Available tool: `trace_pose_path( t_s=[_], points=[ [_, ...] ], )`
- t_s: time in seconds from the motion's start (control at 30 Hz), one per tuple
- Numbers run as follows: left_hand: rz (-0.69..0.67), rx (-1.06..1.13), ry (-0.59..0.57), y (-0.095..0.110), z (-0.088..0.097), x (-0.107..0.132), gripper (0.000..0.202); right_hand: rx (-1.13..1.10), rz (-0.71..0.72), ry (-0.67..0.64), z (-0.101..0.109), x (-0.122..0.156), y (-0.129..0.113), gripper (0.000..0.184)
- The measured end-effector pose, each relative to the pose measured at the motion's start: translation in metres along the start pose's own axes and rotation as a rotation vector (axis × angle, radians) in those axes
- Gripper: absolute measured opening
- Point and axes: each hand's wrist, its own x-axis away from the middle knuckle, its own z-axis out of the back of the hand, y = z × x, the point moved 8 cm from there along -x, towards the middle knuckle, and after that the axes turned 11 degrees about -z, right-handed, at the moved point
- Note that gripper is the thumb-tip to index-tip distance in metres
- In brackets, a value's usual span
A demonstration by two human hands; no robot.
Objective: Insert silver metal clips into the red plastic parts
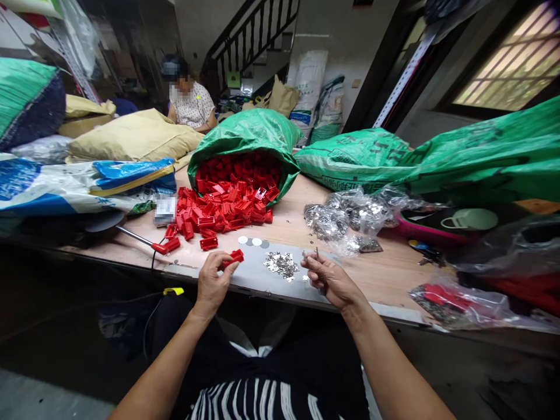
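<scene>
My left hand (214, 280) is closed round a small red plastic part (234, 257) at the near edge of the wooden table (385, 274). My right hand (326, 277) pinches a thin metal piece (317, 254) between its fingertips. Between the two hands lies a small heap of silver metal bits (281, 263) on a grey plate (254, 274). Beyond it a pile of red plastic parts (219, 213) spills from an open green sack (245, 137).
Clear bags of metal pieces (345, 217) lie to the right. Green sacks (459, 157) line the right side, with blue and yellow sacks (126, 140) on the left. A person (190, 99) sits across the table. A red-tipped tool (144, 240) lies left of the pile.
</scene>
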Motion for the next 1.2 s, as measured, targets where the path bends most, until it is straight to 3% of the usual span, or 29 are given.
trace_pose_path(
  t_s=[0.17, 0.37, 0.57, 0.7, 0.9, 1.0, 1.07, 1.2],
  points=[
    [0.114, 0.275, -0.067, 0.036, -0.022, 0.016, 0.015, -0.271, -0.141, -0.132, -0.023, 0.013, 0.016, 0.029],
    [0.249, 0.440, -0.110, 0.055, -0.032, 0.028, 0.033, -0.422, -0.206, -0.234, -0.041, 0.024, 0.028, 0.030],
    [0.205, 0.393, -0.123, 0.066, -0.029, 0.027, 0.032, -0.421, -0.224, -0.278, -0.050, 0.032, 0.033, 0.028],
    [0.144, 0.313, -0.141, 0.071, -0.028, 0.027, 0.031, -0.214, -0.123, -0.235, -0.050, 0.036, 0.029, 0.027],
    [0.074, 0.296, -0.209, 0.082, -0.029, 0.026, 0.031, 0.444, 0.303, 0.047, -0.045, 0.050, 0.005, 0.025],
    [0.074, 0.369, -0.289, 0.085, -0.037, 0.029, 0.023, 0.629, 0.410, 0.117, -0.050, 0.061, -0.002, 0.020],
    [0.166, 0.493, -0.333, 0.081, -0.046, 0.035, 0.018, 0.690, 0.435, 0.132, -0.054, 0.066, -0.004, 0.019],
    [0.458, 0.794, -0.392, 0.071, -0.066, 0.053, 0.028, 0.738, 0.487, 0.124, -0.061, 0.073, -0.005, 0.018]
  ],
)
